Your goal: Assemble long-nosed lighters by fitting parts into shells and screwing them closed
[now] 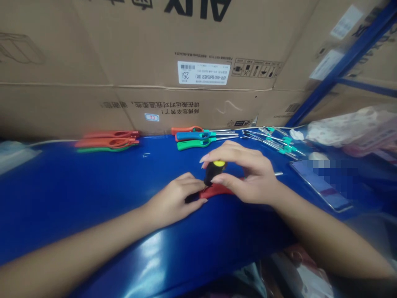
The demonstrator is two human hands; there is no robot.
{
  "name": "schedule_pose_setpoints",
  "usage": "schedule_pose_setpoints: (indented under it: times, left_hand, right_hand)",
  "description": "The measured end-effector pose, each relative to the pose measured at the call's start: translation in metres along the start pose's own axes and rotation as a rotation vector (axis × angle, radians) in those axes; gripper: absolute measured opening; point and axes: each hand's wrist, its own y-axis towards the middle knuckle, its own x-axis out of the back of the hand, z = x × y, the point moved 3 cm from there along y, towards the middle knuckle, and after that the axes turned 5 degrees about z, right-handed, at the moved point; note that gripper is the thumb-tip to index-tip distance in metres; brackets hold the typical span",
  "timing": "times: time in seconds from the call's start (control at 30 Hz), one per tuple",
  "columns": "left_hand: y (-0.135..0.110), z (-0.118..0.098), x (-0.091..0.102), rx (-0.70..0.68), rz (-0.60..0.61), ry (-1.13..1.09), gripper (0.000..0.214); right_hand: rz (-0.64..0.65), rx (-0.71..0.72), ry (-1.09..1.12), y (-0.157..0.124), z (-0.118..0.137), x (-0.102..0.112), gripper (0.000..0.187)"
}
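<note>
A red long-nosed lighter [218, 190] lies on the blue table in front of me. The fingers of my left hand [176, 196] close on its left end and press it to the surface. In my right hand [254, 174], between thumb and fingers, is a stubby black screwdriver [211, 174] with a yellow cap. It stands nearly upright, its lower end at the lighter's body beside my left fingertips. My left fingers and the screwdriver hide the exact contact. A short metal rod end shows to the right, beyond my right hand.
Red and green lighter bodies [107, 141] lie at the back left. Orange, blue and green lighters [192, 136] with metal nozzles lie at the back middle. Several loose nozzle rods [276, 142] are to their right. A phone [321, 186] lies at right. A cardboard box [124, 49] walls the back.
</note>
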Motion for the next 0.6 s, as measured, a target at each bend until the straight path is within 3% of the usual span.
schedule_pose_setpoints:
  times: [0.17, 0.43, 0.6]
  left_hand:
    - [0.000, 0.001, 0.000, -0.008, 0.002, -0.026, 0.021]
    - [-0.001, 0.000, 0.001, 0.041, -0.060, 0.013, 0.028]
    - [-0.001, -0.001, 0.002, 0.034, -0.075, 0.044, 0.028]
  right_hand:
    - [-0.107, -0.071, -0.133, -0.002, -0.009, 0.004, 0.025]
    - [-0.205, -0.180, 0.021, -0.006, -0.021, 0.005, 0.024]
    - [-0.140, -0.152, 0.041, -0.007, -0.017, -0.001, 0.024]
